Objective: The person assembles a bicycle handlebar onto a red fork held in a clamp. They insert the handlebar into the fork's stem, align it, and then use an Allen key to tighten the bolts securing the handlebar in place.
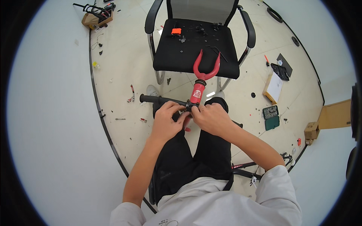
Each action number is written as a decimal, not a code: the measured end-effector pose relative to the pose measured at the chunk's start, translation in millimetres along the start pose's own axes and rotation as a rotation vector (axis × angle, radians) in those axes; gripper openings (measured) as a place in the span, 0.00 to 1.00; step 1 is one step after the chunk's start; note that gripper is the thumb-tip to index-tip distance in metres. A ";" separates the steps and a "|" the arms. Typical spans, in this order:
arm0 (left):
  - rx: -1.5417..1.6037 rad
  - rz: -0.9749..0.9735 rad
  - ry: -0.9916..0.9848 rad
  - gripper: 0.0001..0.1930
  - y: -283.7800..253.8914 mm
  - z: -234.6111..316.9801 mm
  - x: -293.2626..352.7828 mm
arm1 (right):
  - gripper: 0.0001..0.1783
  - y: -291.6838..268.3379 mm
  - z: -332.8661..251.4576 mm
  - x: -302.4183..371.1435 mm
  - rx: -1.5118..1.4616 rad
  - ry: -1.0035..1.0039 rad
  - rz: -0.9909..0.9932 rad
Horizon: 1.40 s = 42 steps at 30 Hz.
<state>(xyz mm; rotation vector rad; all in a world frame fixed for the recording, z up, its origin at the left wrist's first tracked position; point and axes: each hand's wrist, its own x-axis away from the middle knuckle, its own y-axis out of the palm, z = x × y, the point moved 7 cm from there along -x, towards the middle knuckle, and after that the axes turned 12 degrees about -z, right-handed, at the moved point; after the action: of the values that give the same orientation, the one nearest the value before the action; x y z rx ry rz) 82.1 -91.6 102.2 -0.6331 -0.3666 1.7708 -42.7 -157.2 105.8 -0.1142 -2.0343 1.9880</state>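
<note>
A red bicycle fork [206, 75] with its red head tube [196, 94] points away from me, its two prongs over the front of the chair seat. The black handlebar [161, 100] lies across my knees, with a dark stem clamp [190, 107] at the near end of the tube. My left hand [167, 121] pinches with fingers and thumb at the clamp's left side; what sits between them is too small to make out. From the right, my right hand [213, 119] closes its fingers on the stem. A red part shows partly below my hands.
The black chair [169, 56] holds an orange piece [176, 31], small black parts and hex keys [218, 52]. On the right floor are a white-topped box [273, 88] and a green bit case [272, 122]. A box of parts [98, 19] stands far left; black tubing lies by my right hip.
</note>
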 end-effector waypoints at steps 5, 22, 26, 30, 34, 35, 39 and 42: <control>-0.025 0.068 -0.132 0.08 -0.3 -4.1 5.3 | 0.11 -4.8 4.6 1.0 -0.050 0.031 -0.061; 0.082 0.101 -0.069 0.09 7.3 -4.9 12.4 | 0.11 -23.9 5.7 -1.1 -0.082 -0.135 0.076; 0.091 0.123 -0.034 0.10 7.7 -5.3 10.8 | 0.11 -15.1 6.1 -0.4 -0.038 -0.155 0.037; 0.032 0.056 0.074 0.13 8.1 -6.5 5.9 | 0.09 -9.6 7.7 -5.1 -0.022 -0.165 0.080; 0.136 0.066 -0.087 0.11 3.8 -11.8 7.9 | 0.17 -24.1 15.9 -7.5 -0.083 -0.155 0.143; 0.141 0.094 -0.101 0.10 5.9 -17.7 10.1 | 0.17 -33.3 24.0 -8.2 -0.127 -0.130 0.136; 0.123 0.145 -0.117 0.07 5.0 -12.6 8.0 | 0.13 -38.3 113.1 -23.3 -0.434 0.107 0.337; 0.115 0.116 -0.088 0.08 5.1 -12.5 8.5 | 0.13 -15.5 208.6 -43.9 -0.499 0.435 0.181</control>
<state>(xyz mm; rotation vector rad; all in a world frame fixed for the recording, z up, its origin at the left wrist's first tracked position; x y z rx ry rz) 83.8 -86.0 87.5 -0.5041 -0.2910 1.9203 -53.2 -370.5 113.9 -0.7841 -2.2140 1.3352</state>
